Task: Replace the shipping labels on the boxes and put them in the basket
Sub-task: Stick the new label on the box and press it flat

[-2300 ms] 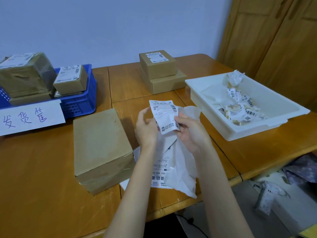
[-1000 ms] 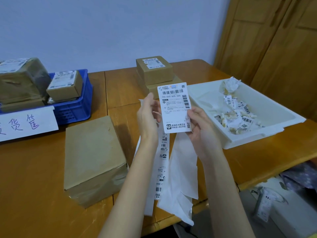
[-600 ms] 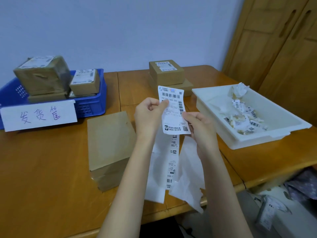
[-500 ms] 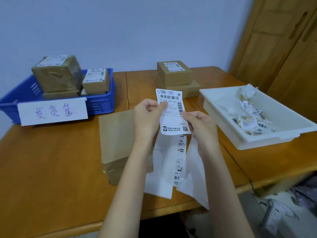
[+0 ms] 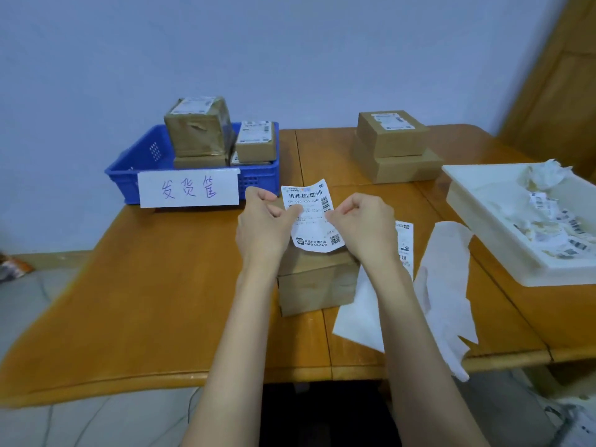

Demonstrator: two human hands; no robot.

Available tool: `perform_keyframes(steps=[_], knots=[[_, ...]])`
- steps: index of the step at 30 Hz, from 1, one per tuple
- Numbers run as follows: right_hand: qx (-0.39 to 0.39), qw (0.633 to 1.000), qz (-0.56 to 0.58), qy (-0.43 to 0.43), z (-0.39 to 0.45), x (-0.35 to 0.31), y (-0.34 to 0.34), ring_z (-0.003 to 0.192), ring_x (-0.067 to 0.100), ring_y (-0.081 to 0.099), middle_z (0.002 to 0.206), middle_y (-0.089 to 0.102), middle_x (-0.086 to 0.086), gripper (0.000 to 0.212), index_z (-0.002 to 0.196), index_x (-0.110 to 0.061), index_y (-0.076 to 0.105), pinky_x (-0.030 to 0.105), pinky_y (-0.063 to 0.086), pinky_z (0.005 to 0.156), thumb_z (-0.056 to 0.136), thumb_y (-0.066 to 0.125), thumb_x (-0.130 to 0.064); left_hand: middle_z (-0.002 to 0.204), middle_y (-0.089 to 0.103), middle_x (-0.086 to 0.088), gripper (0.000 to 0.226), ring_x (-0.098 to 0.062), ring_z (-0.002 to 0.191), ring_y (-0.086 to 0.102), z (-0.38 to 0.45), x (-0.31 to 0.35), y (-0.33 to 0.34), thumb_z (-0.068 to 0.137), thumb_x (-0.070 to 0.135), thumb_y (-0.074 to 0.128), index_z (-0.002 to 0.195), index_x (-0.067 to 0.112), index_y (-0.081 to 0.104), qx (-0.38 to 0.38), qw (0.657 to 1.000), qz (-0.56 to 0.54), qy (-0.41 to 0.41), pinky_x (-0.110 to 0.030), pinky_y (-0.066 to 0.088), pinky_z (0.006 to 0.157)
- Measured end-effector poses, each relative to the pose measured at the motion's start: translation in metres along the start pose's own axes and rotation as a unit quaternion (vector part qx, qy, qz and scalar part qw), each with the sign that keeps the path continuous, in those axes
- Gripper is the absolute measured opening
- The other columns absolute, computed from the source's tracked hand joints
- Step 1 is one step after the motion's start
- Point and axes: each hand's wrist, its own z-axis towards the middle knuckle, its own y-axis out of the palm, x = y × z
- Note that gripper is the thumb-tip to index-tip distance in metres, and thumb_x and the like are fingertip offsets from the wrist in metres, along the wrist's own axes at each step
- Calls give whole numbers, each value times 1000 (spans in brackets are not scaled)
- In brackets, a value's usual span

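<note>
Now a fresh label hangs over the bare box.

Head view: left hand (image 5: 263, 225) and right hand (image 5: 362, 227) each pinch a side of the shipping label (image 5: 311, 217), held just above the unlabelled box (image 5: 317, 280). Left of and beyond that box, the blue basket (image 5: 129, 180) already holds labelled boxes (image 5: 200, 127). Right of and beyond it, two stacked boxes (image 5: 395, 146) wait. Judging by this, the job looks partly done.
</note>
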Motion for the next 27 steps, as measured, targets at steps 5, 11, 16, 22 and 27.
perform_keyframes(steps=[5, 11, 16, 22, 27], knots=[[3, 1000, -26, 9, -1, 0, 8, 86, 18, 62, 79, 66, -8, 15, 71, -24, 61, 28, 44, 67, 84, 68, -28, 71, 59, 13, 38, -13, 81, 60, 3, -5, 0, 84, 32, 78, 101, 20, 46, 0, 999, 38, -9, -30, 39, 64], [-9, 999, -33, 10, 4, 0, 11, 85, 16, 61, 78, 64, -10, 13, 74, -24, 63, 28, 40, 66, 85, 68, -29, 74, 60, 13, 37, -12, 83, 63, 5, -9, 2, 85, 33, 77, 101, 20, 46, -12, 998, 49, -23, -25, 38, 57], [-8, 997, -74, 6, 6, 0, 15, 81, 16, 56, 74, 56, -14, 11, 76, -24, 63, 27, 37, 65, 87, 66, -26, 73, 58, 14, 38, -13, 86, 63, 8, -12, 4, 86, 35, 76, 103, 21, 44, -6, 996, 84, -25, -31, 43, 67], [-16, 994, -110, 8, 6, -6, 16, 80, 22, 60, 83, 68, -2, 6, 79, -17, 68, 29, 41, 61, 82, 63, -17, 74, 60, 14, 34, -12, 84, 62, 7, -13, 6, 88, 36, 74, 103, 24, 46, 1, 988, 153, 1, -32, 47, 70], [-32, 989, -144, 22, 8, -10, 16, 82, 25, 63, 84, 70, 2, 11, 84, -12, 71, 31, 46, 64, 80, 65, -20, 85, 62, 13, 33, -16, 88, 63, 9, -13, 7, 89, 36, 72, 104, 24, 46, -17, 984, 179, 2, -33, 50, 73]])
